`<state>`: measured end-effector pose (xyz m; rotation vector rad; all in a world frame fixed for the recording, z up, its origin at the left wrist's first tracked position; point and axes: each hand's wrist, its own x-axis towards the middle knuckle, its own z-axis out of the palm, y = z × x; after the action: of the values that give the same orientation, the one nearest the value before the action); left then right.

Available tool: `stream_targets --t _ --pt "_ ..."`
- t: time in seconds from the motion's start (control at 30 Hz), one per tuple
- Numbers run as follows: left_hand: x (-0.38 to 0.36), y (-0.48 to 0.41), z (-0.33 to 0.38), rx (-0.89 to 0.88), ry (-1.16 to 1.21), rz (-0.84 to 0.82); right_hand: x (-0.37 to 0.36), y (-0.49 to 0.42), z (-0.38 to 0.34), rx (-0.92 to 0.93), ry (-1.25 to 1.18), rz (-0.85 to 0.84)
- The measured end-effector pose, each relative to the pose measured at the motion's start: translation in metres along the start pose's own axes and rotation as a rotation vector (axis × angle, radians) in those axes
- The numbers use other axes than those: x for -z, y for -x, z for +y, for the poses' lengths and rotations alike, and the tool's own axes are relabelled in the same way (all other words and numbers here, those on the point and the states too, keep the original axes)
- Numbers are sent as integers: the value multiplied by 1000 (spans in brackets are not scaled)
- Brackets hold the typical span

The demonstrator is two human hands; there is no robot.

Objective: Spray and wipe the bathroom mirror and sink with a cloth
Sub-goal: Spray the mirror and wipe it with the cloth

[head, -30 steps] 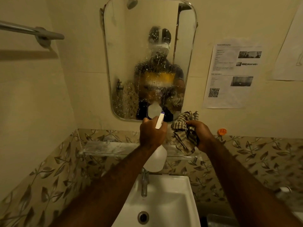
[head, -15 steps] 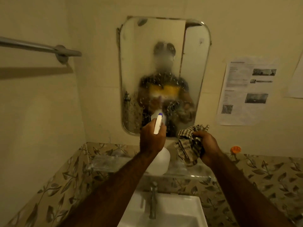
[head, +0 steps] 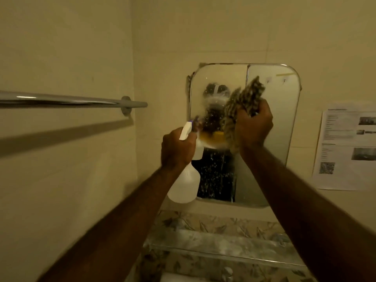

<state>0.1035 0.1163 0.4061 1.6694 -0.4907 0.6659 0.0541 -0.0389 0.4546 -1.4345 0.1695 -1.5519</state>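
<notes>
While the right hand [head: 254, 127] bunched the cloth [head: 242, 104] against the mirror [head: 270, 139] near its top edge, the left hand [head: 178, 148] gripped the spray bottle [head: 184, 188]; droplets below risked streaking, I judged.

Nothing here is sharp enough for me to read. The only print I see is on the paper sheet [head: 345, 147] stuck to the wall to the right of the mirror [head: 270, 139]: blocks of small lines, a few dark photos and a square code patch near its lower left corner (probably a scan code, though it is only a blur). The spray bottle [head: 184, 186] in my left hand [head: 178, 148] shows no label.
</notes>
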Motion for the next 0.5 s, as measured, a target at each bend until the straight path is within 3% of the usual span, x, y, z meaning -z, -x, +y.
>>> stream_targets --t 0.27,0.5 --pt "32 -53 14 -41 -21 107 -73 -64 -47 420 408 32" --pt "29 -58 18 -84 -25 154 -113 -80 -49 610 675 -138"
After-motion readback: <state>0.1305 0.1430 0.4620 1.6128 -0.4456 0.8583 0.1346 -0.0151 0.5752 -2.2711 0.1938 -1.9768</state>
